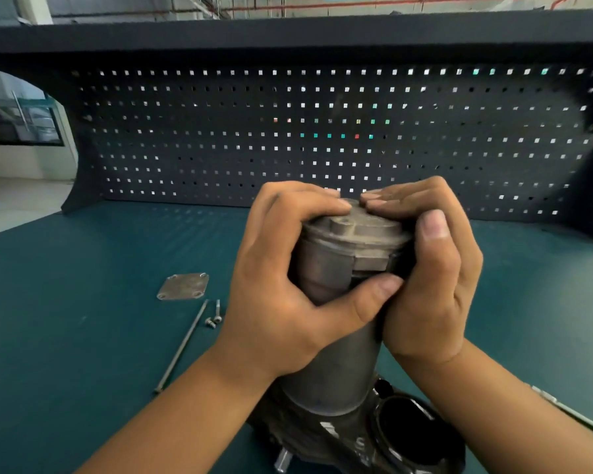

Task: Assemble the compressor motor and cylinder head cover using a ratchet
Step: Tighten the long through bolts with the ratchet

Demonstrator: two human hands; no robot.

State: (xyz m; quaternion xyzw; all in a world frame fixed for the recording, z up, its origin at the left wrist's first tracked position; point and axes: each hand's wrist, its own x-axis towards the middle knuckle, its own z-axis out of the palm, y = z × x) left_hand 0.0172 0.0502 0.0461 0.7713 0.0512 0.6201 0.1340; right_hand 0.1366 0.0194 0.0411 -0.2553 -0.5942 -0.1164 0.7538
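Note:
A grey cylindrical compressor motor stands upright on a dark compressor body with a round open bore at the bottom of the view. Both hands wrap the motor's top end cap. My left hand grips it from the left, thumb across the front. My right hand grips it from the right, fingers over the top. A square metal cover plate lies flat on the table to the left. Beside it lie a long thin bolt and two short screws.
The work surface is a teal bench mat. A dark pegboard back panel with a shelf above closes off the far side. A slim metal rod or tool handle shows at the right edge behind my right forearm.

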